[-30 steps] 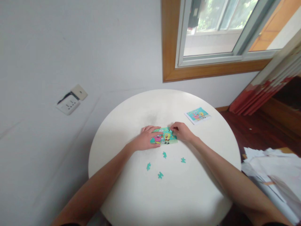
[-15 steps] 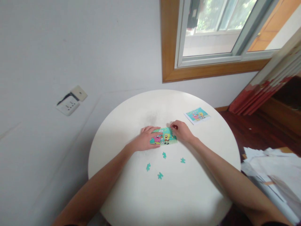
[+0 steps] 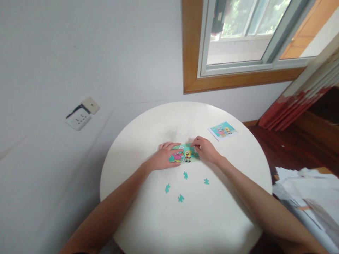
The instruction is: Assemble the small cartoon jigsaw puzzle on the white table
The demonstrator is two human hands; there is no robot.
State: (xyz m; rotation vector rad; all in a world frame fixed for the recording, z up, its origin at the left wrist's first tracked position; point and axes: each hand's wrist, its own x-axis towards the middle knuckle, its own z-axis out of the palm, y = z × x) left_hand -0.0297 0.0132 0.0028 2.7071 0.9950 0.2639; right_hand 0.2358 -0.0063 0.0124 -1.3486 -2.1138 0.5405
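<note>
On the white table, in the head view, the puzzle lies flat near the middle, its long axis running left to right across the person's front. Its printing faces up, with the yellow figure upright to the person: head toward the wall, feet toward the person's side.

The left hand lies palm down over the puzzle's left end, fingers parted and pointing right; it grasps nothing and partly covers the pink figure. The right hand is at the far right corner, thumb and fingertips drawn close together; whether a piece is between them cannot be told.

Four loose teal pieces lie between the puzzle and the person: the top piece just below the puzzle, the right piece, the left piece, its long axis leaning right at the far end, and the bottom piece. Beyond the right hand is a card, long axis slanting, right end farther away.
</note>
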